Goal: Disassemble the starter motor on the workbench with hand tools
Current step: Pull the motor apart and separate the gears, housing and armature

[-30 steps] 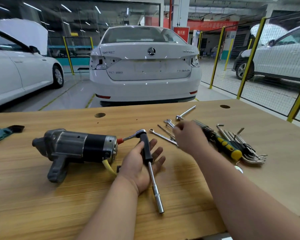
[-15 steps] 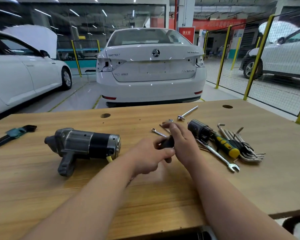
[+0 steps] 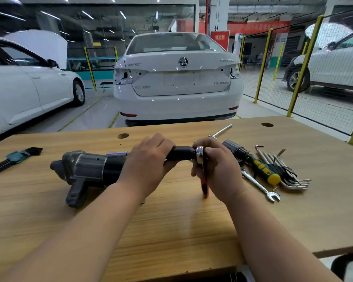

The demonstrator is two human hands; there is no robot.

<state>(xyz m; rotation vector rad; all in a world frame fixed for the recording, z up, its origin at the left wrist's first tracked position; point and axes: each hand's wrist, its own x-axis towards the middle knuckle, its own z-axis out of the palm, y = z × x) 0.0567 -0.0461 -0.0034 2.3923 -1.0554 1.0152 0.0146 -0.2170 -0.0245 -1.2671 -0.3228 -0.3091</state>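
The starter motor (image 3: 86,169), grey cast housing with a black body, lies on its side on the wooden workbench (image 3: 171,220), left of centre. Just above and right of it my left hand (image 3: 149,159) grips the black handle (image 3: 181,153) of a socket driver held level; its chrome socket end (image 3: 118,154) pokes out to the left over the motor. My right hand (image 3: 220,167) holds a small ratchet at the handle's right end. The ratchet's chrome head (image 3: 200,154) shows between my fingers, and its orange handle (image 3: 204,183) points down.
Right of my hands lie a yellow-green screwdriver (image 3: 261,169), a combination wrench (image 3: 259,186) and several hex keys (image 3: 287,171). A chrome T-bar (image 3: 222,130) rests near the far edge. A teal hex key set (image 3: 14,157) lies far left. A white car (image 3: 177,78) stands beyond the bench.
My left hand closed on the socket driver and lifted it off the bench, turning it level. My right hand came in from the tool pile and took hold of the ratchet at its end.
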